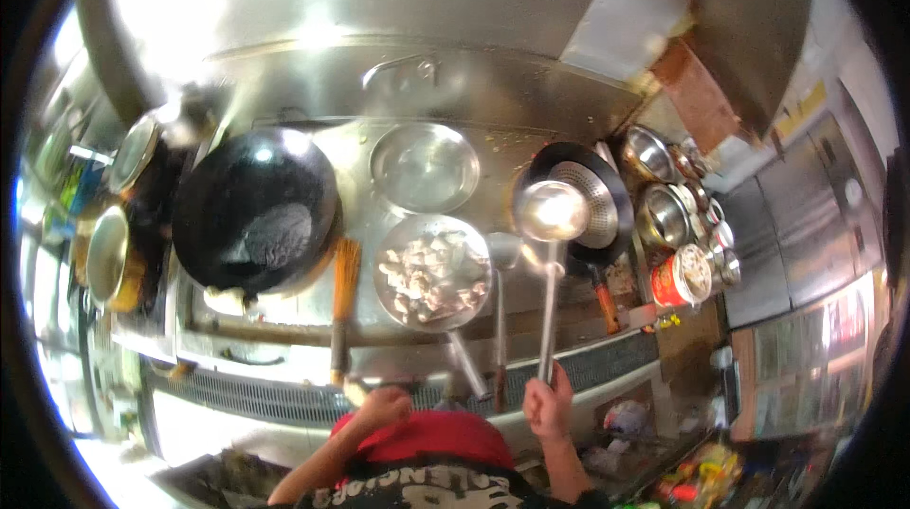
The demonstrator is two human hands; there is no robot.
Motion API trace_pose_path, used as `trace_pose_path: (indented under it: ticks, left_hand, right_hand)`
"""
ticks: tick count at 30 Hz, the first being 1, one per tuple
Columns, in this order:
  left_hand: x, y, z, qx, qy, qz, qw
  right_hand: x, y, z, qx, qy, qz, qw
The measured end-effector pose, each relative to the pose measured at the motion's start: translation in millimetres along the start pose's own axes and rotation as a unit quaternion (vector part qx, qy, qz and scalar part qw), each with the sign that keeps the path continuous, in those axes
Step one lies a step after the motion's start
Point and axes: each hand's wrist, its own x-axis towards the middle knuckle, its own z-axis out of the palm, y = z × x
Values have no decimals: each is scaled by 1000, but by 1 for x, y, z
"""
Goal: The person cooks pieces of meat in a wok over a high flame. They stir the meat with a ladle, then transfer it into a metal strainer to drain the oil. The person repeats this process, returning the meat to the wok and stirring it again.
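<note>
My right hand (pixel 549 404) grips the handle of a long metal ladle (pixel 549 310). The ladle's shiny bowl is raised over a dark pan (pixel 617 178) at the right, partly covering a perforated metal strainer (pixel 602 205) in that pan. My left hand (pixel 386 406) is curled at my waist, before a red apron (pixel 441 438); nothing shows in its fingers. Between my hands and the back of the stove, a long-handled metal strainer or pan (pixel 387 306) holds pale chopped pieces of food (pixel 430 271). Behind it sits a round metal basin (pixel 426 168).
A large black wok (pixel 249 203) is on the left, with a bristle brush (pixel 346 274) beside it. Another long-handled utensil (pixel 500 338) lies right of the food. Metal bowls (pixel 665 214) and a red tub (pixel 681 278) line the right side. A faucet (pixel 402 67) projects at the back.
</note>
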Motion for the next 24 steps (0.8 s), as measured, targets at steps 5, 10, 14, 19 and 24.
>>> trace_pose_path:
  ticks: [5,10,14,19,24]
  left_hand:
    - [60,1,83,210,1,262,942]
    - [94,53,143,-357,-35,-60,932]
    - [97,68,147,-472,68,-152,866]
    - [59,25,113,-437,89,-45,894]
    - [16,42,52,-579,46,-91,809]
  right_hand:
    - [5,-38,-66,-71,37,-28,996]
    - [64,-62,-67,-176,-88,-65,978]
    - [148,-61,-7,-137,-139,-5,981]
    - [257,-15,55,-296,-171,-69,937]
    - [272,1,89,-212,-207,55,954]
